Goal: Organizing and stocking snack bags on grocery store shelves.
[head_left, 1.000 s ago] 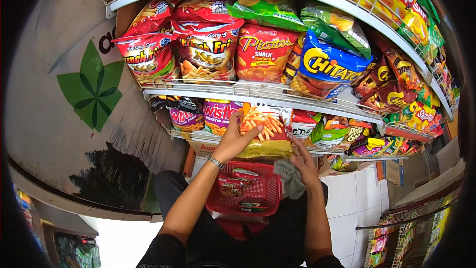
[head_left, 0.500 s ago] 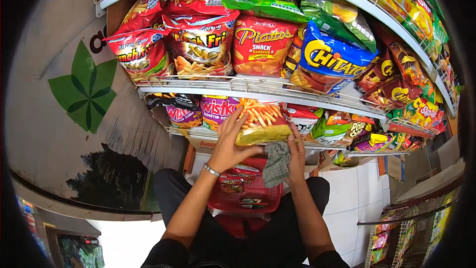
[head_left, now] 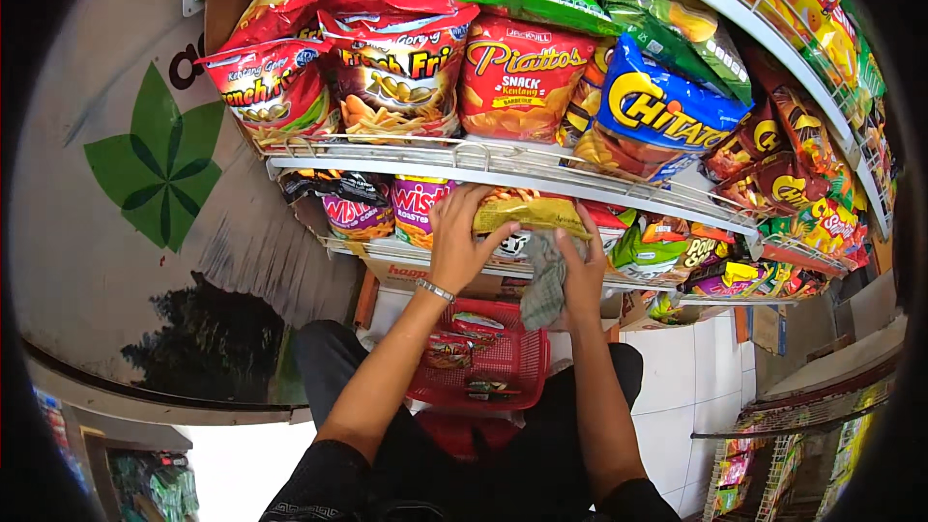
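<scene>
Both hands hold a red and gold snack bag [head_left: 530, 214] at the front of the lower shelf, its gold end turned toward me. My left hand [head_left: 458, 246] grips its left side, thumb along the near edge. My right hand [head_left: 584, 275] has hold of the right end, and a crumpled grey-green checked cloth [head_left: 544, 288] hangs from the same hand, below the bag. Purple snack bags [head_left: 414, 210] stand just left of my left hand. Right of my right hand are red-and-white and green bags [head_left: 646, 253].
Above runs a white shelf edge with a wire rail [head_left: 512, 157], bearing red, green and blue chip bags. A red plastic basket [head_left: 522, 367] with several small packets sits between my knees. A grey panel with a green leaf [head_left: 164, 162] borders the left.
The bag has moved in toward the lower shelf and tipped, so less of its printed front shows. Both hands followed it forward and slightly right, the cloth still in the right.
</scene>
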Demonstrator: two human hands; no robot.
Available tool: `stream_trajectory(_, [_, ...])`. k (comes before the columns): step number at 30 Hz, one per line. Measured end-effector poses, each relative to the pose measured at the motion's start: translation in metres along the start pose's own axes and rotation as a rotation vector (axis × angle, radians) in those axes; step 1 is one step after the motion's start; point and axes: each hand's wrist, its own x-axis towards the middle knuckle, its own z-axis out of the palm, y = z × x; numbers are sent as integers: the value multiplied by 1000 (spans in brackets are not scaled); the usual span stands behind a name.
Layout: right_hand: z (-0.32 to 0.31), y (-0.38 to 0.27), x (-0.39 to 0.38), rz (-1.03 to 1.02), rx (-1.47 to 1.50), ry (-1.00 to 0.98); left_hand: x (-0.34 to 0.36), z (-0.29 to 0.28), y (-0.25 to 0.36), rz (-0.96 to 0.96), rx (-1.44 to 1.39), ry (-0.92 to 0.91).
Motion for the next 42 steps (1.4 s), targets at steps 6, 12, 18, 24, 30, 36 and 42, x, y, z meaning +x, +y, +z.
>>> stream_trajectory(6, [9, 9, 10, -12, -16, 61, -2, 14, -7, -244, -161, 94])
stream_trajectory(12, [6, 11, 27, -23, -167, 88, 11, 21, -4, -100, -14, 156])
stream_trajectory(18, [-3, 13, 53, -128, -269, 23, 21, 20, -6, -38, 47, 65])
stream_trajectory(24, [-19, 1, 21, -71, -266, 127, 5, 16, -25, -40, -29, 5])
stream_trajectory(30, [-81, 55, -45, -10, -300, 36, -102, 23, -40, -26, -36, 234])
stream_trajectory(36, [-116, 103, -43, 316, -837, -311, -269, 60, -111, -285, 111, -814])
stream_trajectory(42, [-82, 103, -57, 405, -1051, -692, -345, 84, -211, -77, 745, -948])
